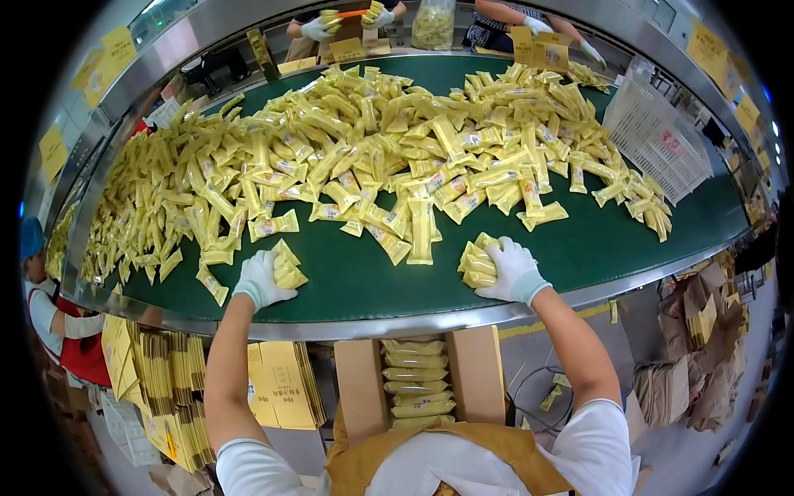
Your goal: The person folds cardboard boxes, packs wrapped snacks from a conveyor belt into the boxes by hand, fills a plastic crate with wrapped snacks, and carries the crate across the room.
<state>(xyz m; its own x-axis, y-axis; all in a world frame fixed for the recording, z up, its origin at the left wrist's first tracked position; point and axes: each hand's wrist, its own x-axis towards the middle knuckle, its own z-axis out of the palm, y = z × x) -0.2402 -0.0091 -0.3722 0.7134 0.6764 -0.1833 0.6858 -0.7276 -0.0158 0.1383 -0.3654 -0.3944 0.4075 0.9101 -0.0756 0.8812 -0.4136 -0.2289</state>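
Both my hands wear white gloves and rest over the green conveyor belt (356,289) near its front edge. My left hand (263,279) is wrapped round a small bunch of yellow snack packets (288,266). On the other side, my right hand (509,271) grips a second bunch of yellow packets (478,263). Beyond them a large heap of the same wrapped packets (364,140) spreads across the belt. Below the belt edge, in front of my body, an open cardboard box (361,388) holds a row of stacked packets (415,374).
A white plastic crate (657,132) lies tilted at the belt's right end. Flattened yellow cartons (281,384) stand below on the left, brown paper bags (662,388) on the right. Gloved co-workers' hands (318,29) show across the belt; another person (62,322) stands at far left.
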